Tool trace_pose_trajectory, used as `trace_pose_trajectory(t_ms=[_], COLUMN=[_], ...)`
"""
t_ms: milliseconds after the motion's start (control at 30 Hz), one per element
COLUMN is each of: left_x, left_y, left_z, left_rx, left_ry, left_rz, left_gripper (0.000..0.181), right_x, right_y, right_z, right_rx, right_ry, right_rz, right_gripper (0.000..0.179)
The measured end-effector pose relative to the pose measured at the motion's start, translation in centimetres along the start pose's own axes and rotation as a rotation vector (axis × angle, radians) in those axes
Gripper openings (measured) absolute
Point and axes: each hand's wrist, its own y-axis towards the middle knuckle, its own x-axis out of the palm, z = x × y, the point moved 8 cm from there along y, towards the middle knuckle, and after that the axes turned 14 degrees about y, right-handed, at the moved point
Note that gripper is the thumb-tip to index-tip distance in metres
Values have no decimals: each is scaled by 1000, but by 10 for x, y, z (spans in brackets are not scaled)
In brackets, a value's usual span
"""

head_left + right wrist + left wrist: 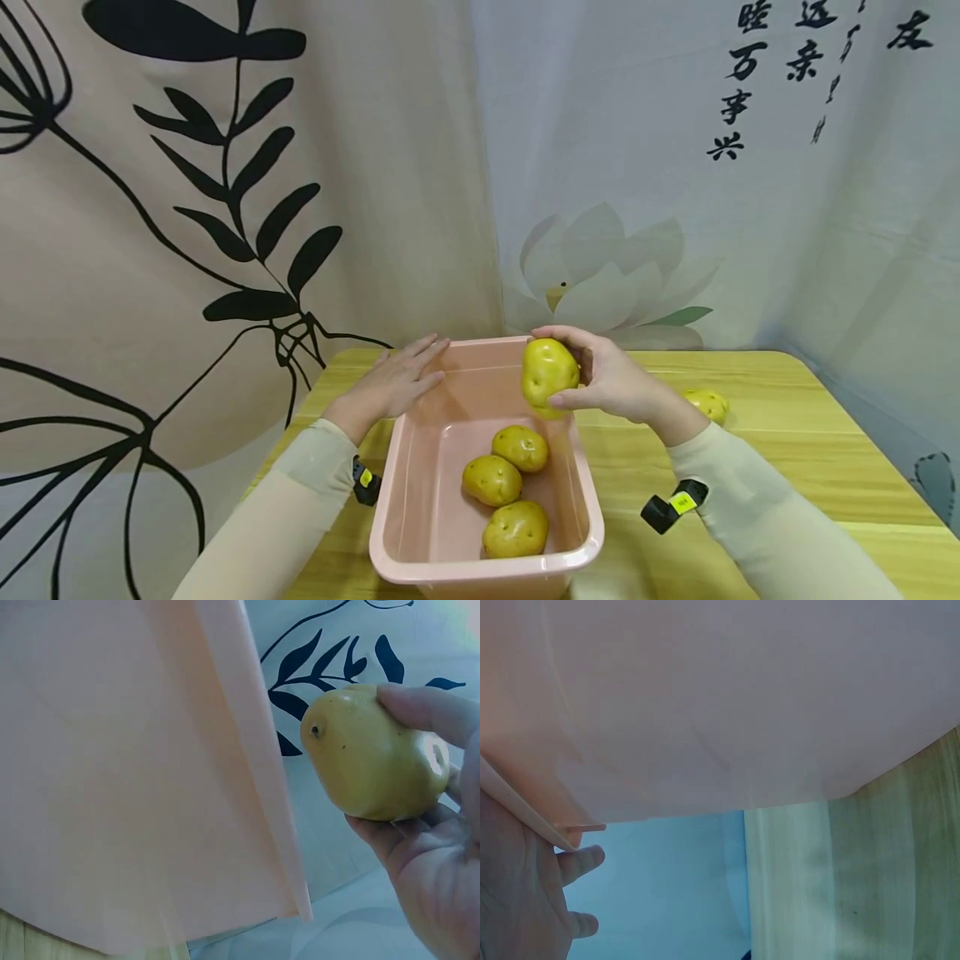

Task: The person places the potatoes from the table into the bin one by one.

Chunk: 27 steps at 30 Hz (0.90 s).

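Observation:
A yellow potato [550, 375] is gripped between the thumb and fingers of my right hand [611, 379], raised over the right rim of a pink plastic bin [420, 500]. The right wrist view shows that potato [375, 754] beside the bin's outer wall [135, 787], thumb on one side and fingers on the other. My left hand [397, 379] rests with extended fingers on the bin's far left rim; in the left wrist view its palm [517, 885] lies against the rim. Three potatoes, one at the front [516, 529], one at the left [492, 481] and one behind [520, 448], lie inside the bin.
Another potato [707, 405] lies on the wood-grain table [787, 467] to the right, partly hidden behind my right forearm. A patterned curtain [405, 167] hangs behind the table. Each wrist wears a small black camera, the right one [675, 506] near the bin.

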Motion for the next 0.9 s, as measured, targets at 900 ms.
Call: trace_pose_trajectory(t_ms=[900], left_x=[1], left_y=[1], left_z=[2], left_rx=[-25], left_ry=[-6], left_rz=[-32], left_gripper=[60], right_x=[26], right_y=[46], right_z=[7], right_rx=[131], right_ry=[-76], right_rz=[-47], right_gripper=[77])
